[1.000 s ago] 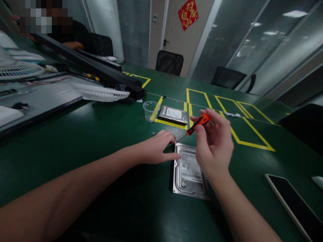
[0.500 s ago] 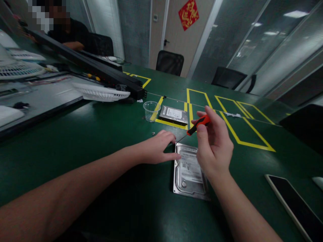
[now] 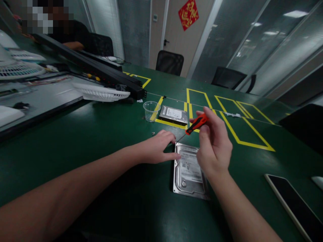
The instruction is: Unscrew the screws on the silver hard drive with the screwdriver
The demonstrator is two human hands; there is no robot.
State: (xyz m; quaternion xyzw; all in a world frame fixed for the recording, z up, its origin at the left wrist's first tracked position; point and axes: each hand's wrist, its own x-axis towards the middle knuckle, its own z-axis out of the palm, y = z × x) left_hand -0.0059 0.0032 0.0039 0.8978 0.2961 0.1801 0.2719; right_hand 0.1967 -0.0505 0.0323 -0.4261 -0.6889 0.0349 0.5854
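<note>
A silver hard drive [image 3: 188, 173] lies flat on the green table [image 3: 101, 141] in front of me. My left hand [image 3: 157, 148] rests against its upper left corner, fingers curled, the thumb pressed to the drive's edge. My right hand [image 3: 213, 146] is closed on a small orange-handled screwdriver [image 3: 196, 124], whose thin shaft slants down to the drive's far left corner.
A second hard drive [image 3: 174, 115] and a clear plastic cup [image 3: 151, 110] sit further back on yellow tape lines. A tiny screw [image 3: 152, 133] lies near my left hand. A dark tablet [image 3: 295, 205] is at the right. Fan grilles and another person are far left.
My right hand's fingers have shifted slightly on the screwdriver handle, turning it a little. My left hand and the drive have stayed put.
</note>
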